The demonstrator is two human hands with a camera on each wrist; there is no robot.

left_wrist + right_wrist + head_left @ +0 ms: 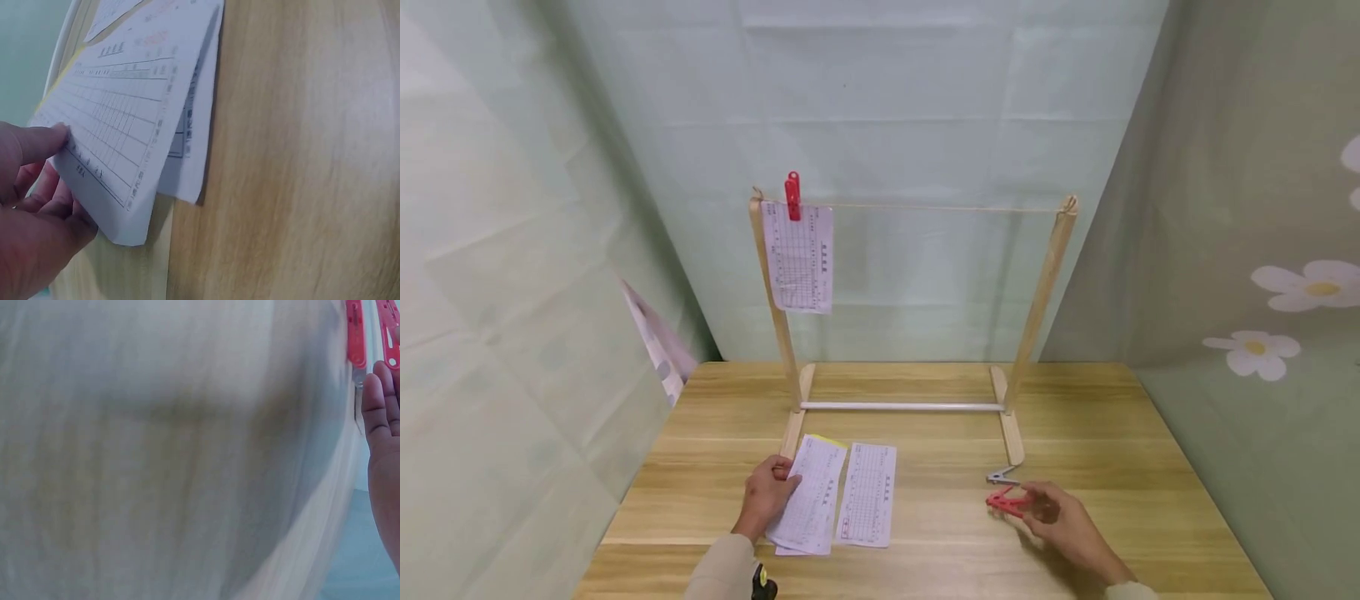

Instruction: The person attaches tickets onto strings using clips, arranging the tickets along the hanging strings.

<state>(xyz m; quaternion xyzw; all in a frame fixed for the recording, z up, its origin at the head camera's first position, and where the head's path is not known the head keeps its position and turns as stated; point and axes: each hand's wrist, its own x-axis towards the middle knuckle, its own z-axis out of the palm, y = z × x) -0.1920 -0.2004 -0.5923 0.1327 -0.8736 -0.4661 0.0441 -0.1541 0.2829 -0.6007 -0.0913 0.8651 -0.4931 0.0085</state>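
The left hand pinches the top sheet of a small stack at its near-left edge, thumb on top, lifting it off the sheets beneath on the table. The right hand holds red pegs in its fingertips beside a grey peg, near the rack. One form already hangs from the string under a red clip; the forms' ruled grids and print are too small to read

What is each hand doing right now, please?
Left hand: pinches the edge of the top printed form, lifting it.
Right hand: fingers on the red clothespins on the table; grip cannot be told.
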